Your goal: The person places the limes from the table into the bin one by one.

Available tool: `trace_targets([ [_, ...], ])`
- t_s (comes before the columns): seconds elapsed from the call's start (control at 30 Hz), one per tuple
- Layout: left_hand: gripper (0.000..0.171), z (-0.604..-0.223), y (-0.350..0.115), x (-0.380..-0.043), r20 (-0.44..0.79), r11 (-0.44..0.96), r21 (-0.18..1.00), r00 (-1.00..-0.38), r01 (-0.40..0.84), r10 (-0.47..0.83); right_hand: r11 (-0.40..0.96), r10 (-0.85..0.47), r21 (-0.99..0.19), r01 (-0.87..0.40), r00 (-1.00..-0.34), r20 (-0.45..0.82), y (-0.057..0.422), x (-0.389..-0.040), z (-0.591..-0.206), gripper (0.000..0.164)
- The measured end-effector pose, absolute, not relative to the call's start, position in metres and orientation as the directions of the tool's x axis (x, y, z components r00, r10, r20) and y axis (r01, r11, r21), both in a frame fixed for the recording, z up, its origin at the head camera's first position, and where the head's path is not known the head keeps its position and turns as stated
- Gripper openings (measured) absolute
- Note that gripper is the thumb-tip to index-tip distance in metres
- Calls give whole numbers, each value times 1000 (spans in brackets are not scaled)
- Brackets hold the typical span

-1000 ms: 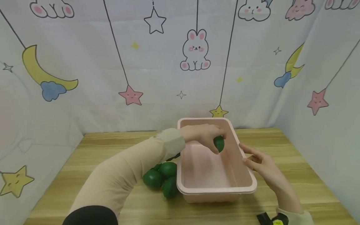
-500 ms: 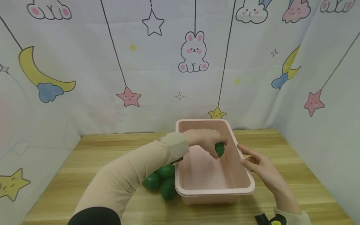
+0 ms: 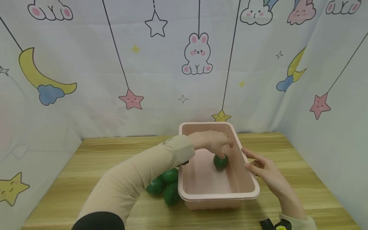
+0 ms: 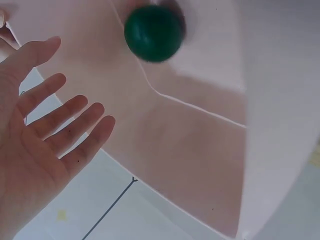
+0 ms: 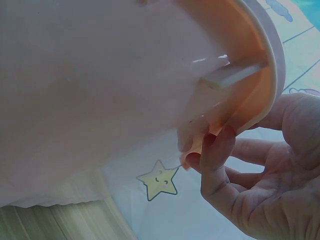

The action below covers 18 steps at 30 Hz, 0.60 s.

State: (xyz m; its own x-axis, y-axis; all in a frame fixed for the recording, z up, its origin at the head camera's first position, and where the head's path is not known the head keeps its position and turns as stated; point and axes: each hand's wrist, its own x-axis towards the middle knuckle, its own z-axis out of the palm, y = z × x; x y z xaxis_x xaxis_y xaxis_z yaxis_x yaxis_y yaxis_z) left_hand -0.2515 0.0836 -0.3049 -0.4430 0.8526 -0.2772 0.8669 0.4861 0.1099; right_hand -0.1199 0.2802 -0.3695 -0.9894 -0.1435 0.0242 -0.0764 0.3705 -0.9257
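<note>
In the head view, a smooth dark green fruit (image 3: 220,162), avocado-like, rests on the floor of a pink plastic bin (image 3: 218,196). My left hand (image 3: 211,141) is over the bin, just above and behind this fruit. The left wrist view shows the left hand (image 4: 45,135) with fingers spread, apart from the green fruit (image 4: 154,33). At the bin's right side, my right hand (image 3: 267,172) holds the rim. In the right wrist view, the right hand's (image 5: 260,170) fingers are curled at the underside of the bin's edge (image 5: 276,60).
Several more green fruits (image 3: 172,193) lie on the wooden table (image 3: 120,153) left of the bin, partly behind my left sleeve (image 3: 135,175). A white cloth (image 3: 161,73) printed with stars and rabbits stands behind and at both sides.
My left hand has lowered slightly and let go of the green fruit, which now lies on the bin's floor. The right hand stays on the rim.
</note>
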Motion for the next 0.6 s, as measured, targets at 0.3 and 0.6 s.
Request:
trace_targets([
  [0.3,47,-299,79,-248,-280,508,83,-469,858,838,375,-147,-923,-85,-989,31,279,-122,-368,58],
  [0.6,50,-288,71,-226,-382,548,-39,-519,836,764,386,-126,-920,-71,-992,23,279,-121,-370,58],
])
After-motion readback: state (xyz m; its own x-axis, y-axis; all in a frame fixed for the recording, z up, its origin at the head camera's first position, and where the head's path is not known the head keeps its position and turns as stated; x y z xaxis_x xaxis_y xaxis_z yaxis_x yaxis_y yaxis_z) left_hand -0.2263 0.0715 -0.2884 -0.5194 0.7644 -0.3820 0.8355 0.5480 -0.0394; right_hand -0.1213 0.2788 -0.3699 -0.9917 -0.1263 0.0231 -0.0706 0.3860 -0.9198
